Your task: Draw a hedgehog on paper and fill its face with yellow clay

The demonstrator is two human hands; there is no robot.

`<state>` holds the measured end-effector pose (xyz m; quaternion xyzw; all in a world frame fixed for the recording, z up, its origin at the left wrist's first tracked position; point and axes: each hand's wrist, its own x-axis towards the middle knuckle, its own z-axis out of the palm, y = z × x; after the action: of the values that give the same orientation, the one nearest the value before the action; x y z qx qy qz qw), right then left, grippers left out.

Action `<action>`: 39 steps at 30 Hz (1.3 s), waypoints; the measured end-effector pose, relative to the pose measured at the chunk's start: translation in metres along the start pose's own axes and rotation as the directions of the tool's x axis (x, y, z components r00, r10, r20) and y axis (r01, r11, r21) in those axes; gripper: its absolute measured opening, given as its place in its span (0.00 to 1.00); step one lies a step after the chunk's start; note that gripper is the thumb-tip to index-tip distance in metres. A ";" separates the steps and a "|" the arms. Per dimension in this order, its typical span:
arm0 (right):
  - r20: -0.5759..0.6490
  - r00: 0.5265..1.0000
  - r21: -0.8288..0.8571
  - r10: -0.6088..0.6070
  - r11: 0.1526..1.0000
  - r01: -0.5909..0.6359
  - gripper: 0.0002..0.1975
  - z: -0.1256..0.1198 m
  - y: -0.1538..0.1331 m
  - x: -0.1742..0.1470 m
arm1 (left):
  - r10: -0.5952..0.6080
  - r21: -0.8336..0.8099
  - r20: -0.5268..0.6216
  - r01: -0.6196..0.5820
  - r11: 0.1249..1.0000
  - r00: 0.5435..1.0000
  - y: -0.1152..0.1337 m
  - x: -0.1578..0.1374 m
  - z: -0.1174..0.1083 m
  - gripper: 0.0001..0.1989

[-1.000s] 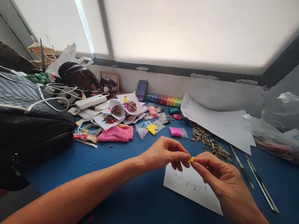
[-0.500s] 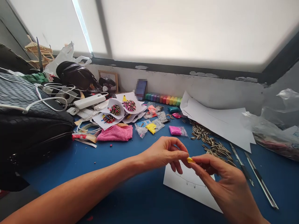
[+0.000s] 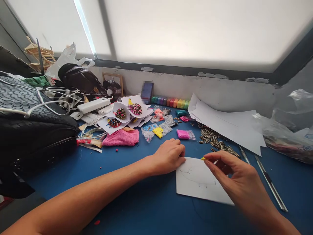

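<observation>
Between the thumb and finger of my right hand [image 3: 234, 173] is a small piece of yellow modelling clay [image 3: 203, 159], held just above a white sheet of paper [image 3: 202, 191]. Pencil lines on the sheet show a rounded outline with short legs. My left hand [image 3: 168, 156] is closed at the sheet's upper left corner, thumb on the edge; its other fingertips are hidden. Behind the hands lie an opened bag of yellow clay [image 3: 158, 132] and a bag of pink clay [image 3: 184, 134]. A pile of striped sunflower seeds [image 3: 212, 138] is beyond my right hand.
Finished seed-and-clay figures on paper [image 3: 119, 114] lie at the back left beside a pink cloth [image 3: 121, 137]. A black bag [image 3: 36, 130] fills the left side. To the right are a utility knife [image 3: 271, 182], blank sheets [image 3: 227, 127] and a plastic bag [image 3: 288, 137].
My left hand has left the yellow clay and moved down-left to the paper's corner. The right hand keeps the clay, now over the sheet. The sheet has turned slightly.
</observation>
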<state>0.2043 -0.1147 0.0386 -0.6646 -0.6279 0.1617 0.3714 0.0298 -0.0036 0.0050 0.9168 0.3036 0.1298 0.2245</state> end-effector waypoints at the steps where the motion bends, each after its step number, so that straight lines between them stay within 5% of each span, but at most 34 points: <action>1: -0.001 1.000 -0.008 -0.004 1.000 0.004 0.12 -0.001 0.000 0.000 | -0.012 0.012 0.006 0.011 1.000 1.000 0.000 0.000 -0.001 0.04; 9: 0.010 0.997 -0.100 -0.079 0.992 0.079 0.10 -0.002 0.000 0.000 | -0.142 0.061 0.036 0.140 0.988 0.989 0.003 -0.010 -0.012 0.08; 18: 0.080 0.978 -0.211 -0.194 0.955 0.207 0.08 0.016 0.009 -0.006 | -0.084 0.148 0.077 0.072 0.986 0.994 0.005 -0.013 -0.009 0.11; 26: 0.108 0.938 -0.236 -0.329 0.908 0.346 0.06 0.026 0.006 -0.012 | 0.096 0.245 0.064 -0.109 0.963 0.993 0.007 -0.011 -0.002 0.09; 31: 0.094 0.911 -0.312 -0.401 0.857 0.410 0.07 0.030 0.009 -0.015 | 0.359 0.256 0.059 -0.362 0.897 0.932 -0.006 -0.013 0.011 0.12; 39: 0.102 0.888 -0.415 -0.448 0.793 0.447 0.12 0.036 0.010 -0.015 | 0.385 0.046 -0.050 -0.383 0.923 0.922 -0.022 -0.019 0.016 0.14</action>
<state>0.1848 -0.1181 0.0035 -0.5623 -0.7865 -0.0727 0.2447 0.0099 -0.0051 -0.0217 0.9582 0.1270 0.1924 0.1695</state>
